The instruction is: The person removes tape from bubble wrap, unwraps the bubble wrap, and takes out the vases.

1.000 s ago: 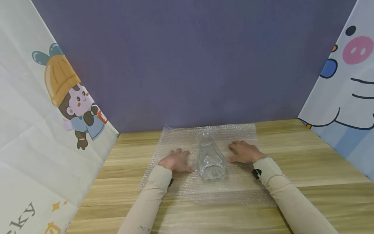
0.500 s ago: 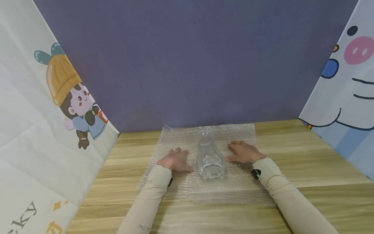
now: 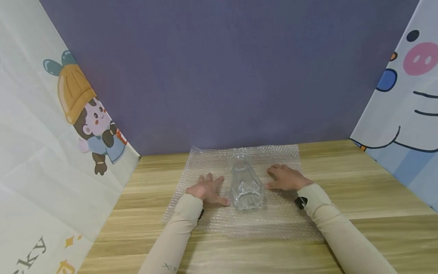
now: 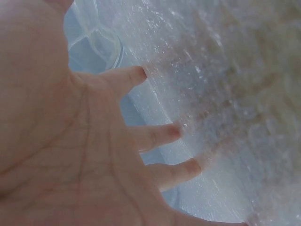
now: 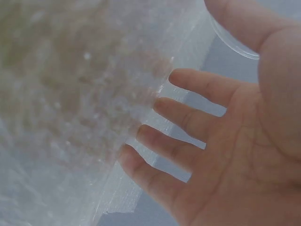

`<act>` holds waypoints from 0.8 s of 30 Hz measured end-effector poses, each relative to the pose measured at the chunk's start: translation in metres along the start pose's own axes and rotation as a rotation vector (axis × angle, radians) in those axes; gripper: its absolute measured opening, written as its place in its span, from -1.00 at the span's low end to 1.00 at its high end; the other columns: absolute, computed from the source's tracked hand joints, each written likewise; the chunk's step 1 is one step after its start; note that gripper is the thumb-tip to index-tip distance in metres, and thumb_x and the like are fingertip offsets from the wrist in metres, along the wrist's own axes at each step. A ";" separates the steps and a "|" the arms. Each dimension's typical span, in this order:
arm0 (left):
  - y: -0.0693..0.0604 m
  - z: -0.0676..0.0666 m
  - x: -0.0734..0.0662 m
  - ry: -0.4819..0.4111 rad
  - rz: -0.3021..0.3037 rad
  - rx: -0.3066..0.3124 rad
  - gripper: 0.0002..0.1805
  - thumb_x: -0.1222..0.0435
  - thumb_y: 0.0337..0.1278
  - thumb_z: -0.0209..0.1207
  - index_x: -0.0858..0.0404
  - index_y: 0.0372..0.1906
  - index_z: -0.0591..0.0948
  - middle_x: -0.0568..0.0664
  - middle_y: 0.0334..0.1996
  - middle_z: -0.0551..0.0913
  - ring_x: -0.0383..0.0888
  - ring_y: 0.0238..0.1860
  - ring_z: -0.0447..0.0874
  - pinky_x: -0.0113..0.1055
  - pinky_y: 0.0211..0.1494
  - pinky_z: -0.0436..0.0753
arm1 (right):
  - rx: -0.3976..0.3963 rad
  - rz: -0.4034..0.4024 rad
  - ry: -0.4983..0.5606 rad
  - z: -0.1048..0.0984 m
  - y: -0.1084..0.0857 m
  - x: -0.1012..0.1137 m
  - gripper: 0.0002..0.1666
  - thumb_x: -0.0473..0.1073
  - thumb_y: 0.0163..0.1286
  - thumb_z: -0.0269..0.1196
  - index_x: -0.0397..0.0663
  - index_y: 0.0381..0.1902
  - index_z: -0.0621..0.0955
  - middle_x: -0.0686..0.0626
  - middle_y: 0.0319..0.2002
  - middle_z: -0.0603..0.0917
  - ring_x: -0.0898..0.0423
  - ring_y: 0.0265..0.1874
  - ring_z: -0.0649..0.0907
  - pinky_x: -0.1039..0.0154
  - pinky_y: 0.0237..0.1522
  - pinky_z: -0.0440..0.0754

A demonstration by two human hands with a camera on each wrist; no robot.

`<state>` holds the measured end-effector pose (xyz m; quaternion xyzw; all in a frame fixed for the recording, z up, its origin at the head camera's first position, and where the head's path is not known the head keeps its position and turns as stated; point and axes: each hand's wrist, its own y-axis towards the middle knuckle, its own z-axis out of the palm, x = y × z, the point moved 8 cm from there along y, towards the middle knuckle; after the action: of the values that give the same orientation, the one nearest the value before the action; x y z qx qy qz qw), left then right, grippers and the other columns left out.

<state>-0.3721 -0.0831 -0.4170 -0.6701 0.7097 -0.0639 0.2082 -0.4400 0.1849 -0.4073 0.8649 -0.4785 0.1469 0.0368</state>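
A clear glass vase (image 3: pixel 247 186) lies on its side on a sheet of bubble wrap (image 3: pixel 219 220), its wider base toward me and its narrower neck toward the back wall. Left of the vase, my left hand (image 3: pixel 207 190) rests with spread fingers on the bubble wrap, the thumb close to the glass. To the right, my right hand (image 3: pixel 285 178) touches the wrap with its fingertips, apart from the vase. Both wrist views show fingertips against the bubble wrap (image 4: pixel 225 94) and part of the vase (image 4: pixel 94 47) beyond the left hand. Neither hand holds anything.
The wrap lies on a wood-grain table (image 3: pixel 143 190), reaching nearly to the purple-grey back wall (image 3: pixel 219 76). Printed cloth hangs on the left (image 3: pixel 34 152) and on the right (image 3: pixel 410 125).
My left hand has spread its fingers a little more, and its thumb has shifted slightly toward the vase. The right hand, the vase and the wrap stay in place.
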 end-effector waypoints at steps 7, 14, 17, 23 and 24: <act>0.002 0.000 0.002 0.008 -0.003 0.001 0.18 -0.44 -0.15 0.35 -0.29 0.62 0.09 0.07 0.69 -0.08 0.25 0.67 -0.19 0.68 0.30 0.19 | -0.087 -0.123 0.045 -0.013 -0.003 0.015 -0.29 0.05 0.39 0.35 -0.40 0.26 0.53 -0.40 0.24 0.59 -0.43 0.29 0.49 -0.34 0.41 0.35; 0.002 0.000 0.000 -0.003 0.016 0.005 0.17 -0.42 -0.11 0.35 -0.25 0.63 0.10 0.10 0.68 -0.09 0.28 0.67 -0.19 0.69 0.30 0.16 | -0.135 -0.139 0.205 -0.024 -0.003 0.030 -0.40 -0.08 0.51 0.23 -0.37 0.34 0.49 -0.37 0.26 0.61 -0.36 0.19 0.62 -0.25 0.23 0.59; 0.001 0.000 -0.003 -0.003 0.040 0.007 0.15 -0.40 -0.06 0.34 -0.20 0.63 0.10 0.15 0.68 -0.08 0.32 0.65 -0.18 0.69 0.30 0.16 | -0.131 -0.121 0.286 -0.026 -0.002 0.034 -0.42 -0.09 0.55 0.19 -0.32 0.38 0.47 -0.36 0.26 0.61 -0.31 0.16 0.66 -0.21 0.17 0.65; 0.000 -0.001 -0.006 -0.004 0.067 0.001 0.14 -0.38 -0.02 0.33 -0.14 0.64 0.12 0.20 0.67 -0.06 0.37 0.64 -0.16 0.66 0.34 0.15 | -0.098 -0.083 0.440 -0.026 -0.001 0.042 -0.39 0.04 0.61 0.11 -0.31 0.36 0.46 -0.33 0.18 0.65 -0.21 0.08 0.70 -0.13 0.11 0.70; 0.000 -0.001 -0.006 -0.005 0.070 -0.002 0.14 -0.37 -0.02 0.34 -0.13 0.63 0.12 0.21 0.67 -0.05 0.38 0.64 -0.15 0.65 0.35 0.15 | -0.071 -0.066 0.488 -0.024 -0.001 0.044 -0.37 0.09 0.61 0.11 -0.30 0.36 0.46 -0.34 0.17 0.64 -0.19 0.01 0.72 -0.11 0.07 0.72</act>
<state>-0.3726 -0.0776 -0.4148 -0.6451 0.7323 -0.0543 0.2113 -0.4225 0.1544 -0.3720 0.8171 -0.4319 0.3335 0.1863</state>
